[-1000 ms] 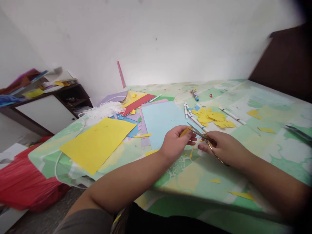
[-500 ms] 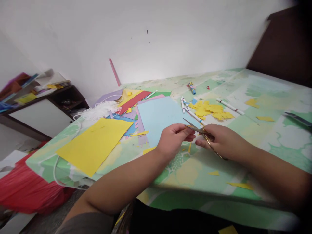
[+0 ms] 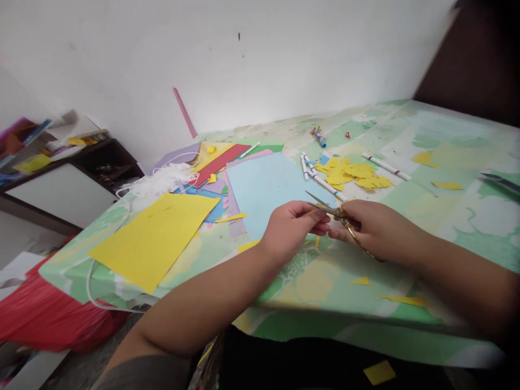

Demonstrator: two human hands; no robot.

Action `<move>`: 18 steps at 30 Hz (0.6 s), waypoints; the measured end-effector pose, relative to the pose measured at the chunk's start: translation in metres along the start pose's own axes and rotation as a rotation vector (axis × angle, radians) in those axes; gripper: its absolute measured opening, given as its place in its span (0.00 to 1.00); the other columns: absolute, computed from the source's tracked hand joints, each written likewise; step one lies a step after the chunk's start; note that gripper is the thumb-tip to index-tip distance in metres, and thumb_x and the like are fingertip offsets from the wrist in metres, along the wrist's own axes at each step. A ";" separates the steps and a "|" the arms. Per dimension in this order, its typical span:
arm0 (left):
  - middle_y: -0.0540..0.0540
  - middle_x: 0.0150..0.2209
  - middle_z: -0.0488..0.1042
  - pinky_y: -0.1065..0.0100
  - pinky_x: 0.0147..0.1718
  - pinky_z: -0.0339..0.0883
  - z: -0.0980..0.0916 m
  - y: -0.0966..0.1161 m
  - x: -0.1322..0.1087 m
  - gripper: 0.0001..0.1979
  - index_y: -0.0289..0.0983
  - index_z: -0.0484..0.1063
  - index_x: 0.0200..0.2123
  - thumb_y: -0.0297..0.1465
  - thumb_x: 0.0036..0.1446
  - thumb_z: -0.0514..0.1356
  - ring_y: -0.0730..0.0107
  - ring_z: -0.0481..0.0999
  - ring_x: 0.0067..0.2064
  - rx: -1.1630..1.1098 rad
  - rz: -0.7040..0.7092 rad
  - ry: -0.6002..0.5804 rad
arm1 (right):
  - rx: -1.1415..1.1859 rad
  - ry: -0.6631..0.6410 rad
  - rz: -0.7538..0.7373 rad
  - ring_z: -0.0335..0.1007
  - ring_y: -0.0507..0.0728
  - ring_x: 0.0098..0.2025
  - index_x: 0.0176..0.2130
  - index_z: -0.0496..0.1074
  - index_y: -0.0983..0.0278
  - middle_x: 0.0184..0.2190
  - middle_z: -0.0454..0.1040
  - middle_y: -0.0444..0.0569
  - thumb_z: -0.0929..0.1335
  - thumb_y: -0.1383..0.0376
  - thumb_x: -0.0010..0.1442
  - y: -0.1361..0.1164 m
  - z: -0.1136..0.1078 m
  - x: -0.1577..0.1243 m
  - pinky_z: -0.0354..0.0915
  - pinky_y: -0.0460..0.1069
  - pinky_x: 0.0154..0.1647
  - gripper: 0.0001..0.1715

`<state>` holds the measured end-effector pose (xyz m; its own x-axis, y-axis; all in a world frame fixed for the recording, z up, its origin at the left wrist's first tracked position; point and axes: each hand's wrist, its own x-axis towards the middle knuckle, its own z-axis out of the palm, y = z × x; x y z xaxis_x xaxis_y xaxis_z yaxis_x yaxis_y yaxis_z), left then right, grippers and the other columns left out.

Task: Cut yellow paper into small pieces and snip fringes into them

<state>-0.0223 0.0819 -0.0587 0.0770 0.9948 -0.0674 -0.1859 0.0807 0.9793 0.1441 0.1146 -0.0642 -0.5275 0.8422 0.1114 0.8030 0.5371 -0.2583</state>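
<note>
My right hand (image 3: 368, 225) is closed around the gold handles of a pair of scissors (image 3: 352, 234). Their blades point left and stand a little apart, right at the fingertips of my left hand (image 3: 290, 227). That hand is pinched shut; what sits between its fingers is too small and covered to make out. Both hands are above the near part of the table, just in front of a light blue sheet (image 3: 264, 181). Cut yellow paper pieces (image 3: 345, 172) lie in a heap beyond the scissors, beside several white markers (image 3: 325, 184).
A large yellow sheet (image 3: 156, 238) lies to the left on the patterned tablecloth (image 3: 309, 290). Behind it are a white string tangle (image 3: 162, 181) and a red strip (image 3: 221, 165). Yellow scraps (image 3: 404, 299) are scattered at right. A dark-bladed tool (image 3: 501, 181) rests at the right edge.
The view has shifted slightly. Both hands stay together at the same spot, with the scissors' blades still apart at my left fingertips. Nothing on the table has visibly moved.
</note>
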 end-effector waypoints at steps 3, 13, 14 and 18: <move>0.49 0.23 0.73 0.70 0.29 0.69 -0.001 -0.001 0.000 0.05 0.33 0.70 0.22 0.28 0.47 0.60 0.77 0.73 0.24 -0.025 0.009 -0.003 | -0.005 -0.005 0.013 0.55 0.52 0.22 0.22 0.56 0.61 0.20 0.61 0.44 0.59 0.46 0.52 0.000 0.000 0.000 0.49 0.47 0.22 0.23; 0.49 0.23 0.73 0.70 0.30 0.69 -0.003 -0.006 0.002 0.06 0.33 0.71 0.23 0.30 0.47 0.61 0.77 0.73 0.25 -0.069 0.045 -0.029 | -0.023 0.019 0.020 0.54 0.51 0.22 0.21 0.55 0.61 0.20 0.61 0.44 0.61 0.47 0.52 0.002 0.001 -0.001 0.48 0.46 0.21 0.23; 0.49 0.23 0.73 0.70 0.30 0.69 -0.003 -0.006 0.001 0.06 0.33 0.71 0.23 0.30 0.47 0.61 0.77 0.73 0.25 -0.064 0.044 -0.027 | -0.027 0.018 0.024 0.54 0.51 0.22 0.21 0.55 0.61 0.20 0.61 0.44 0.61 0.46 0.51 0.002 0.001 -0.001 0.48 0.46 0.21 0.23; 0.49 0.24 0.73 0.69 0.31 0.69 -0.002 -0.005 0.000 0.05 0.33 0.71 0.23 0.29 0.47 0.61 0.77 0.73 0.25 -0.048 0.030 -0.019 | -0.032 0.011 0.021 0.54 0.52 0.22 0.22 0.56 0.61 0.20 0.61 0.44 0.61 0.46 0.51 0.002 0.001 -0.001 0.48 0.46 0.22 0.23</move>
<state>-0.0237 0.0820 -0.0637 0.0888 0.9955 -0.0340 -0.2347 0.0540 0.9706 0.1457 0.1148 -0.0653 -0.5075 0.8537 0.1169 0.8223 0.5204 -0.2301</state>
